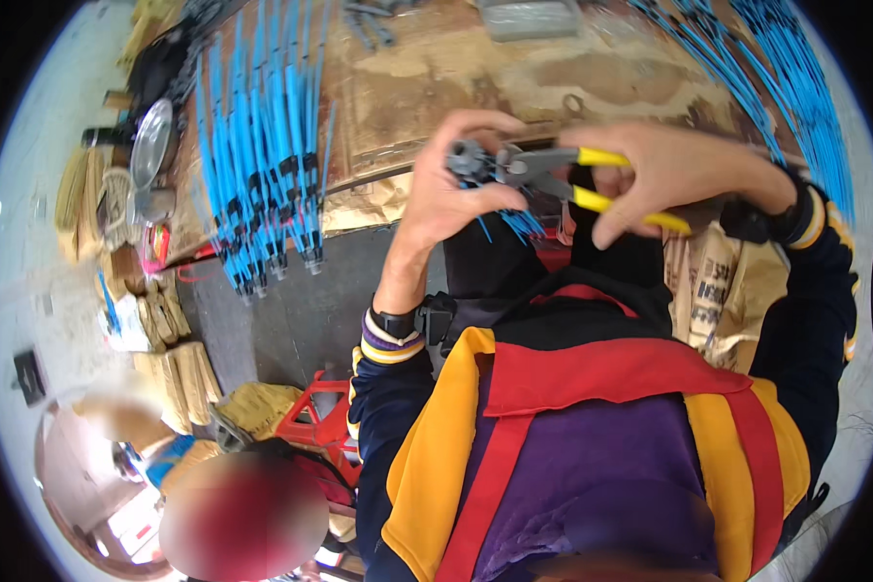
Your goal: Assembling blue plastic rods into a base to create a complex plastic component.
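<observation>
My left hand (pixel 435 199) is closed around a grey, round, ribbed connector-like part (pixel 466 160). Thin blue wires (pixel 520 225) hang below the fingers. Grey-jawed pliers (pixel 538 167) with yellow handles are in my right hand (pixel 674 175), which is partly blurred. The pliers' handles are spread apart, and their jaws reach the grey part beside my left fingers. Whether the jaws grip it I cannot tell. Both hands are above my lap, at the near edge of the wooden table (pixel 524 82).
Blue cables with black sleeves (pixel 267 155) lie in rows at the table's left; more blue cables (pixel 795 78) lie far right. A clear plastic box (pixel 529 17) stands at the back. Metal bowl (pixel 152 144), red stool (pixel 315 422) and another person (pixel 242 519) are left, paper sacks (pixel 718 281) right.
</observation>
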{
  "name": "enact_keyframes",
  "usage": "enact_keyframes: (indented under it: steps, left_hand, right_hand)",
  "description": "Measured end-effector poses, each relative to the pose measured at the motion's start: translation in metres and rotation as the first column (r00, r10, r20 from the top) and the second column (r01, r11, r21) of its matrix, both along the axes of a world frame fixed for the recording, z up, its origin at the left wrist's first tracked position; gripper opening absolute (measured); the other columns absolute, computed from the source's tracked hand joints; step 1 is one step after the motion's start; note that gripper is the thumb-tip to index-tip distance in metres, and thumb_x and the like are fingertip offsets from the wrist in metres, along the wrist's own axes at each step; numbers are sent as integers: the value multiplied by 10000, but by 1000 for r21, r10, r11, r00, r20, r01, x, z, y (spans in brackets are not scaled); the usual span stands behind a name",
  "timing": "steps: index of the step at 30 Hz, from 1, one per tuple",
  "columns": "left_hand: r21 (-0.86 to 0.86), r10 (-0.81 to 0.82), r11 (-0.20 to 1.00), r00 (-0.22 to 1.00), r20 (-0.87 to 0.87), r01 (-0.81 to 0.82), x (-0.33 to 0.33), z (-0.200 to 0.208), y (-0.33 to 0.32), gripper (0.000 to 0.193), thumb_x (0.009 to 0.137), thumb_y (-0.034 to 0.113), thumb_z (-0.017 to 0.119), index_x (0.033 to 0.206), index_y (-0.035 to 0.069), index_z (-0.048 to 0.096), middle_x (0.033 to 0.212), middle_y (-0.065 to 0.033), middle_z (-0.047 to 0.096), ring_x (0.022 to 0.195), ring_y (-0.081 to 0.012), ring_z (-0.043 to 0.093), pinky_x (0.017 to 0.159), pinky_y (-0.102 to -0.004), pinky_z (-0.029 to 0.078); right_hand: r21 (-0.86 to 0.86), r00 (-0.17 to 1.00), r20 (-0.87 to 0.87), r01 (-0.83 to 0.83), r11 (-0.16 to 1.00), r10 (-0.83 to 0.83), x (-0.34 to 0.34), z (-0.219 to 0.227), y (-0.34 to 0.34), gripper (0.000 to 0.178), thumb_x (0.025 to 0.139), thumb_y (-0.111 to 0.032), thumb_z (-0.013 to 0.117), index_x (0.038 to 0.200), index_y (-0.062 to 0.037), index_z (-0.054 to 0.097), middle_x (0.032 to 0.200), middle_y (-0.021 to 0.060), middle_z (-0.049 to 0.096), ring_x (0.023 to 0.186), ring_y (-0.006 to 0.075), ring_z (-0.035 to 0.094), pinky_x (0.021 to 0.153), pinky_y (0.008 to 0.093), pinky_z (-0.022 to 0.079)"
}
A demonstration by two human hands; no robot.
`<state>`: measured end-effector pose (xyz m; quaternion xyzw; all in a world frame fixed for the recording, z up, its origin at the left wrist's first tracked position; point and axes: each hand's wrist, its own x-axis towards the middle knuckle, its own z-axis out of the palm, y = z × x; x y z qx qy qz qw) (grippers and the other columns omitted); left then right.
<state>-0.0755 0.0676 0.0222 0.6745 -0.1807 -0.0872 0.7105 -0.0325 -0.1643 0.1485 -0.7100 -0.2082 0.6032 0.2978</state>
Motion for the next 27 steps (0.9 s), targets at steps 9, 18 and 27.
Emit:
enact_keyframes:
  steps: [9,18,27]
  left_hand:
    - [-146,26,989,988,155,-3,12,9,-32,400,717,137,824,1057,32,641,944,-52,681,915,-104,612,837,-284,484]
    - [-171,-203,965,979,3,201,7,10,-18,386,717,93,823,1065,34,666,999,-33,683,927,-72,594,847,-255,471]
    - [-253,-61,963,988,144,96,6,8,-12,410,704,62,831,1077,29,664,952,-15,690,875,-73,607,817,-241,483]
  right_hand:
    - [103,-107,985,-264,959,-135,-24,-33,-38,482,818,-169,673,1236,-18,488,908,109,576,763,219,593,652,321,475]
    - [260,331,913,-26,965,-237,-53,-60,-42,498,810,-93,647,1257,26,464,950,155,623,851,232,655,680,339,511]
    - [-56,894,-269,358,932,-359,-13,-33,-48,489,799,-67,644,1244,21,462,1164,187,557,1117,253,564,869,375,456]
